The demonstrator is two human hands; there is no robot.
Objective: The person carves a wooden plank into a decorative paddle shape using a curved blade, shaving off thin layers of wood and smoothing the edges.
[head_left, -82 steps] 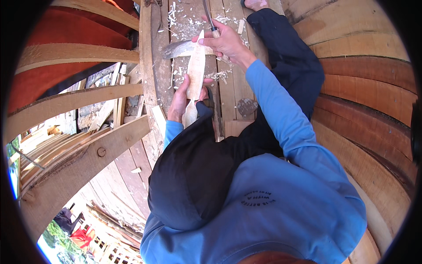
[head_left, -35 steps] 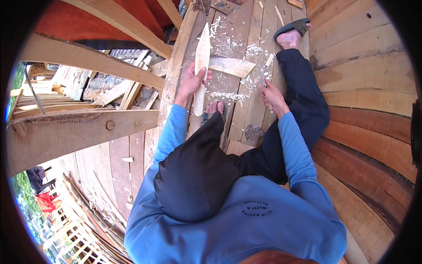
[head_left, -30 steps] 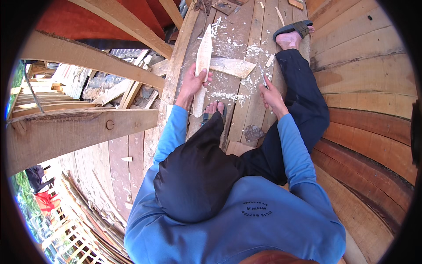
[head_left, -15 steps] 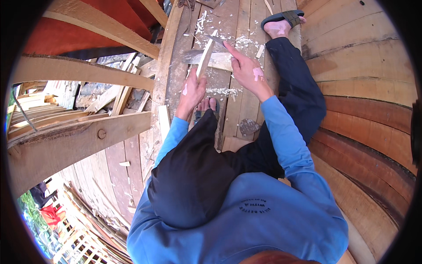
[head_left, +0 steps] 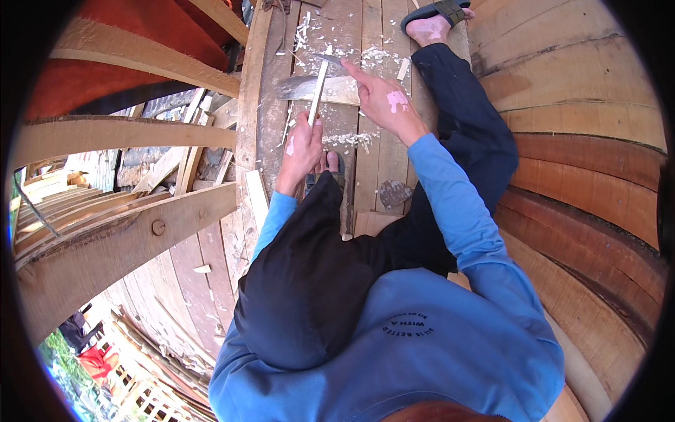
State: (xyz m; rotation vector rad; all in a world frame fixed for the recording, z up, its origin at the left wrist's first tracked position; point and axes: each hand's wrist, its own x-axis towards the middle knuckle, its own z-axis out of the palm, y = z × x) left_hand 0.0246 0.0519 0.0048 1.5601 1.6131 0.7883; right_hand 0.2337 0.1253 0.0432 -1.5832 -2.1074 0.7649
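My left hand is closed round the lower end of a pale wooden stick, which points up and away from me. In my right hand is a knife; its grey blade lies across the far tip of the stick. My index finger stretches along the back of the blade, and my palm hides the handle. Beneath the stick, a broad flat grey blade lies on the planks, with a pale wooden piece at its right.
Wood shavings litter the plank floor. A flat brownish chunk lies by my right leg. Curved plank walls rise on the right; thick wooden ribs cross the left, with gaps between them. A loose offcut rests beside my left forearm.
The stick has turned in my left hand and now shows a narrower face. The knife blade stays at its far end. The whole view has shifted slightly.
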